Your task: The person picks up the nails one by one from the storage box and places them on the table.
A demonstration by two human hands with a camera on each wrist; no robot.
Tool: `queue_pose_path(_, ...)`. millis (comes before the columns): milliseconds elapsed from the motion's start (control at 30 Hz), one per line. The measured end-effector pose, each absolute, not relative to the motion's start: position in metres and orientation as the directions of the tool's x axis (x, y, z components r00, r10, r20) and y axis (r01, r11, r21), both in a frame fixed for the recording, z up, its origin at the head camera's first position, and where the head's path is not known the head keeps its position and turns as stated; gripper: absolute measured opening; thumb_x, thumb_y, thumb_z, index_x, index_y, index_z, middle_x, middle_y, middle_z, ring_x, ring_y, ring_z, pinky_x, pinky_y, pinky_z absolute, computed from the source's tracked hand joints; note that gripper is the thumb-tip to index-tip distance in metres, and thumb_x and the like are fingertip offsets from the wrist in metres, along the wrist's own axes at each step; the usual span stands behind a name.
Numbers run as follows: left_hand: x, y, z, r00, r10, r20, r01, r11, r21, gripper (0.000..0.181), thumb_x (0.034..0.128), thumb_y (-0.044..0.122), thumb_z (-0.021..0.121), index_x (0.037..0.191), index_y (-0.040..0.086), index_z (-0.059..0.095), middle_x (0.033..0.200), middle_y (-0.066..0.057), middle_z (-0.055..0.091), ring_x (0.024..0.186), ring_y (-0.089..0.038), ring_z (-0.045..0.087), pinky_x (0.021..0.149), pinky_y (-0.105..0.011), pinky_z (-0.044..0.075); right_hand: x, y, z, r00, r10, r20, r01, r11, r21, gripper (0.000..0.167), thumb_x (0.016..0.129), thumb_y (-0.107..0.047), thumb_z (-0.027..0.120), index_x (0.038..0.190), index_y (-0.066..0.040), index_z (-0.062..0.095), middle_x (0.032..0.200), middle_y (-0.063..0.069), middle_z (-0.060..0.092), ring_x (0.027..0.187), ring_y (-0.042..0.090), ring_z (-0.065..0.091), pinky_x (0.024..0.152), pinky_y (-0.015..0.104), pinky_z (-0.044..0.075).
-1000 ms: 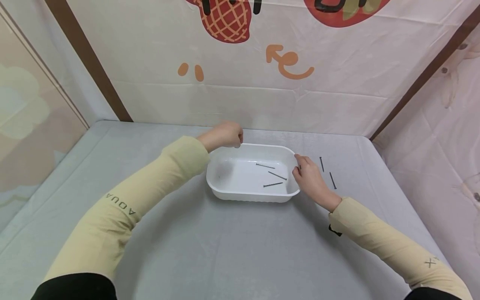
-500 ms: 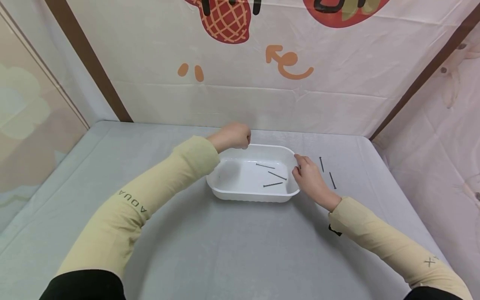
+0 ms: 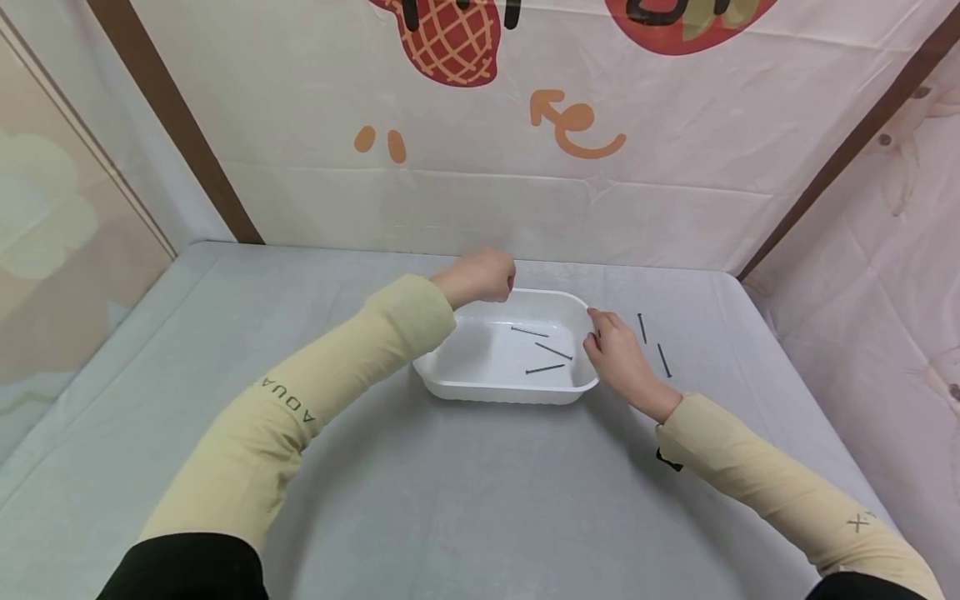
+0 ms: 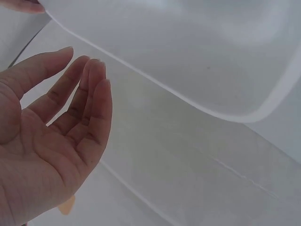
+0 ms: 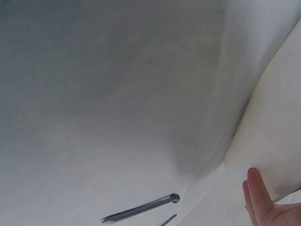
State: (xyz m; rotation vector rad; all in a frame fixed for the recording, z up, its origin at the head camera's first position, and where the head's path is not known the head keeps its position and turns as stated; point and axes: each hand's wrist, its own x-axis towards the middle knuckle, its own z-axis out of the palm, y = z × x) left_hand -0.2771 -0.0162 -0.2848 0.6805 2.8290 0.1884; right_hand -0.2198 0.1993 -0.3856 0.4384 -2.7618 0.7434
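A white rectangular tray (image 3: 502, 392) stands on the cloth-covered table. Three dark nails lie in it, one being the middle nail (image 3: 553, 351). Over its far rim hovers my left hand (image 3: 483, 277). The left wrist view shows this left hand (image 4: 61, 117) empty, fingers loosely bent and the thumb apart from them, close to the tray rim (image 4: 150, 81). My right hand (image 3: 624, 354) rests at the tray's right end, touching the rim. In the right wrist view the right hand (image 5: 265, 205) has its visible fingers nearly straight; its palm is mostly hidden.
Two more nails, a farther nail (image 3: 642, 328) and a nearer nail (image 3: 664, 360), lie on the table right of the tray. One nail (image 5: 141, 208) shows large in the right wrist view. A printed white curtain (image 3: 300, 200) hangs behind the table's far edge.
My left hand has slid steadily rightward along the tray's far rim. The right hand, the tray and the nails have stayed in place.
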Motion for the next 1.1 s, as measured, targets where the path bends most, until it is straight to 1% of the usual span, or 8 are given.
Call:
queue_pose_path(167, -0.277, -0.009, -0.287, -0.859, 0.474, -0.195, 0.445, 0.878, 0.176, 0.021, 0.0792, -0.003, 0.044, 0.065, 0.011, 0.048, 0.063, 0.001, 0.040, 0.062, -0.013, 0.035, 0.050, -0.023, 0.029, -0.220, 0.200, -0.387, -0.921, -0.224, 0.319, -0.354, 0.822, -0.446, 0.041, 0.088, -0.002, 0.045, 0.127, 0.012, 0.044, 0.113, 0.027, 0.053, 0.082, 0.025, 0.054, 0.062, 0.031, 0.051)
queue_pose_path(233, -0.277, -0.007, -0.289, -0.855, 0.479, -0.199, 0.449, 0.876, 0.177, 0.024, 0.0777, -0.004, 0.042, 0.060, 0.012, 0.042, 0.059, 0.002, 0.032, 0.059, -0.013, 0.029, 0.048, -0.022, 0.024, -0.220, 0.200, -0.387, -0.921, -0.223, 0.321, -0.354, 0.822, -0.446, 0.041, 0.088, -0.002, 0.045, 0.127, 0.012, 0.044, 0.113, 0.027, 0.053, 0.081, 0.024, 0.054, 0.062, 0.031, 0.051)
queue_pose_path(300, -0.277, -0.004, -0.290, -0.854, 0.480, -0.199, 0.449, 0.875, 0.183, 0.025, 0.0777, -0.004, 0.042, 0.060, 0.013, 0.040, 0.058, 0.002, 0.031, 0.058, -0.013, 0.028, 0.047, -0.022, 0.023, -0.220, 0.199, -0.386, -0.921, -0.222, 0.321, -0.353, 0.823, -0.445, 0.041, 0.088, -0.002, 0.045, 0.126, 0.012, 0.044, 0.113, 0.026, 0.053, 0.081, 0.024, 0.055, 0.062, 0.031, 0.051)
queue_pose_path(433, -0.276, -0.001, -0.294, -0.842, 0.506, -0.188, 0.478, 0.860, 0.176, 0.017, 0.0800, -0.002, 0.045, 0.071, 0.010, 0.053, 0.068, 0.001, 0.045, 0.064, -0.014, 0.038, 0.053, -0.023, 0.033, -0.220, 0.199, -0.386, -0.921, -0.220, 0.321, -0.351, 0.825, -0.442, 0.041, 0.087, -0.001, 0.046, 0.126, 0.012, 0.044, 0.113, 0.027, 0.053, 0.081, 0.025, 0.055, 0.062, 0.031, 0.052)
queue_pose_path(500, -0.277, 0.000, -0.296, -0.829, 0.529, -0.182, 0.503, 0.847, 0.171, 0.014, 0.0822, 0.000, 0.047, 0.082, 0.008, 0.059, 0.079, -0.001, 0.053, 0.072, -0.015, 0.045, 0.061, -0.025, 0.041, -0.220, 0.199, -0.387, -0.921, -0.221, 0.321, -0.353, 0.824, -0.443, 0.042, 0.087, -0.002, 0.046, 0.126, 0.012, 0.044, 0.114, 0.027, 0.053, 0.081, 0.025, 0.055, 0.062, 0.031, 0.052)
queue_pose_path(600, -0.278, 0.001, -0.299, -0.805, 0.567, -0.174, 0.544, 0.823, 0.164, 0.018, 0.0832, 0.001, 0.050, 0.095, 0.006, 0.062, 0.092, -0.004, 0.059, 0.083, -0.017, 0.051, 0.074, -0.028, 0.046, -0.220, 0.199, -0.387, -0.918, -0.223, 0.329, -0.358, 0.821, -0.444, 0.041, 0.087, -0.002, 0.046, 0.126, 0.012, 0.044, 0.114, 0.027, 0.052, 0.081, 0.025, 0.055, 0.062, 0.031, 0.051)
queue_pose_path(867, -0.283, 0.005, -0.308, -0.757, 0.626, -0.187, 0.600, 0.779, 0.181, 0.023, 0.0830, 0.004, 0.051, 0.103, 0.006, 0.061, 0.104, -0.005, 0.060, 0.092, -0.019, 0.053, 0.080, -0.031, 0.045, -0.220, 0.200, -0.387, -0.910, -0.226, 0.346, -0.371, 0.819, -0.439, 0.041, 0.087, -0.001, 0.046, 0.125, 0.013, 0.044, 0.114, 0.027, 0.053, 0.080, 0.025, 0.055, 0.061, 0.031, 0.052)
queue_pose_path(1100, -0.287, 0.011, -0.317, -0.740, 0.648, -0.179, 0.619, 0.761, 0.194, 0.025, 0.0843, 0.004, 0.053, 0.107, 0.005, 0.062, 0.104, -0.005, 0.061, 0.094, -0.018, 0.054, 0.081, -0.031, 0.046, -0.219, 0.200, -0.386, -0.914, -0.227, 0.337, -0.366, 0.820, -0.441, 0.041, 0.087, -0.001, 0.046, 0.126, 0.013, 0.044, 0.115, 0.028, 0.052, 0.083, 0.026, 0.056, 0.064, 0.033, 0.053)
